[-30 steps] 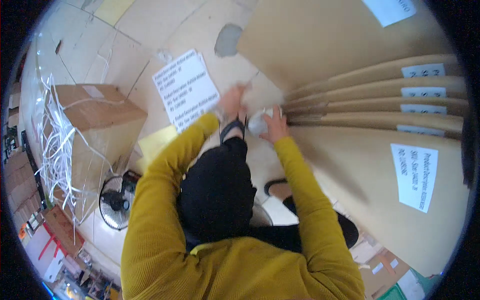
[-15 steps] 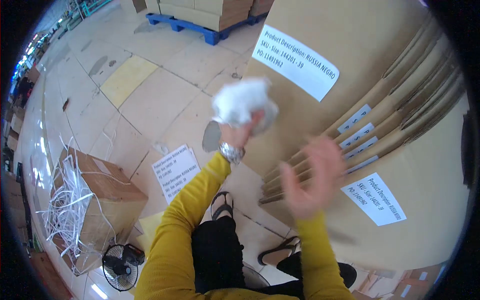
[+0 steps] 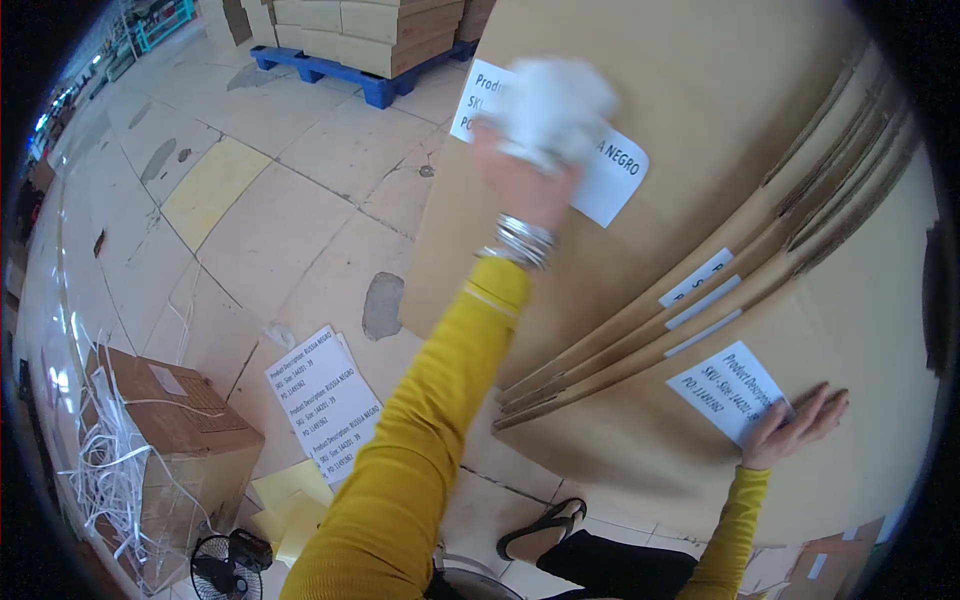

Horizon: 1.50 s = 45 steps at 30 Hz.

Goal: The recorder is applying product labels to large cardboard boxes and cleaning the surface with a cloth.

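My left hand (image 3: 525,185), with a silver bracelet or watch at the wrist, grips a bunched white cloth (image 3: 565,105). The cloth lies over the middle of a white printed label (image 3: 620,180) on a brown cardboard carton panel (image 3: 560,270). Fingers spread, my right hand (image 3: 795,425) rests on the nearest cardboard panel (image 3: 600,460), its thumb side touching the corner of another white label (image 3: 725,385). Between the two panels several folded cardboard edges fan out, with strips of further labels (image 3: 697,277) showing.
Sheets of printed labels (image 3: 325,395) lie on the tiled floor to the left, above some yellow paper (image 3: 290,510). Farther left stands a carton (image 3: 200,470) full of white strapping scraps (image 3: 110,470), with a small black fan (image 3: 225,568) beside it. Stacked cartons sit on a blue pallet (image 3: 375,90) behind.
My left hand has carried the cloth up and right onto the far label. My right hand has moved down and right onto the near panel. The view has shifted too.
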Each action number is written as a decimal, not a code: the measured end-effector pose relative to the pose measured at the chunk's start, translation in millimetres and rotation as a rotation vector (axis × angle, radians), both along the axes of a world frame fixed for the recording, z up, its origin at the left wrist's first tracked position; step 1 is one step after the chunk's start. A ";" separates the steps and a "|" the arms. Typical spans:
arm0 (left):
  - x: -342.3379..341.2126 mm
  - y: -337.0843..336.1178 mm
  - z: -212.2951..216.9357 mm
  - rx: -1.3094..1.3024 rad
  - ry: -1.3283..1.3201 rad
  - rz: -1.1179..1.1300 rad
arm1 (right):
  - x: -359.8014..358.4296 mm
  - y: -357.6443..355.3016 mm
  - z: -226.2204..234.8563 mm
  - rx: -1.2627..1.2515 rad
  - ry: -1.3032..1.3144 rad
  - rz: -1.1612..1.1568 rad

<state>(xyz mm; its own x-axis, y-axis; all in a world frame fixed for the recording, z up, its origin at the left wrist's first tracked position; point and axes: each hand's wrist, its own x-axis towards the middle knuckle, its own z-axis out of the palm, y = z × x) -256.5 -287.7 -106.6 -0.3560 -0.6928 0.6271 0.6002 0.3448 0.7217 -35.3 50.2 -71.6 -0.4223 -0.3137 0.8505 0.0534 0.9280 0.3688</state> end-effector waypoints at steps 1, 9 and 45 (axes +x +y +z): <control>13.0 22.1 -2.4 -0.002 0.064 -0.124 | -2.2 -3.4 -5.5 0.023 -0.045 -0.049; 37.2 51.1 -28.5 -0.634 0.298 -0.203 | -3.4 -9.8 -14.0 0.065 -0.115 -0.020; -36.2 -91.2 -70.5 0.386 0.197 -0.036 | 177.0 103.2 -67.2 -0.447 -0.371 -0.466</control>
<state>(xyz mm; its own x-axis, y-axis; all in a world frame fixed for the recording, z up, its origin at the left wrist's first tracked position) -292.7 -378.9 -177.2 -0.2836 -0.8791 0.3831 0.7461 0.0487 0.6641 141.7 153.4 -138.9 -0.7114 0.3105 0.6305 0.4237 0.9052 0.0323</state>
